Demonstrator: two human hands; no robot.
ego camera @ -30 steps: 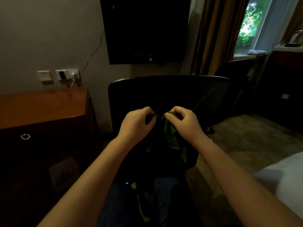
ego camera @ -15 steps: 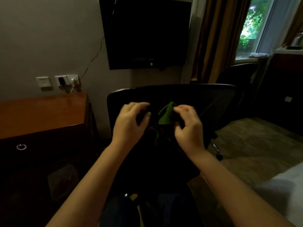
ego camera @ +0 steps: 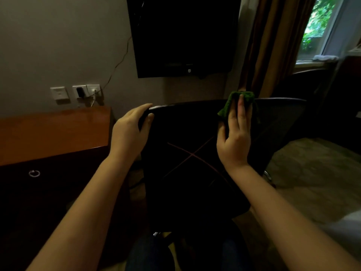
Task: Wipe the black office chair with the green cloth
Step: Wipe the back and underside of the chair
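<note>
Room: dim. A grey wall [ego camera: 58, 45] is ahead of you, with one dark TV [ego camera: 183, 36] mounted on it. One brown curtain [ego camera: 269, 45] hangs right of the TV. One window [ego camera: 316, 26] is at the far right, with green leaves outside. The patterned floor [ego camera: 312, 173] shows at the right, and one white bed [ego camera: 347, 227] corner is at the lower right edge.

Surface: one, brown wood [ego camera: 52, 132], at your left against the wall. Below it is a dark drawer front [ego camera: 58, 182] with one ring pull [ego camera: 34, 173].

Chair [ego camera: 195, 182]: one, black, directly in front of you with its back facing you. Two thin reddish lines cross on the back.

Hands: two.
- Your left hand [ego camera: 130, 132] grips the top left corner of the chair back. Its fingers curl over the edge and the thumb is on the near face.
- Your right hand [ego camera: 235, 137] lies flat on the near face by the top edge, right of centre. Its fingers are straight and close together, pressing the cloth.

Cloth [ego camera: 230, 103]: one, green, bunched. It is draped over the top edge of the chair back, under your right fingers and touching the chair.

Wall plates [ego camera: 59, 93]: three in a row, just above the surface. The middle one holds a black plug. One cable [ego camera: 117, 63] runs from the right plate up toward the TV.
</note>
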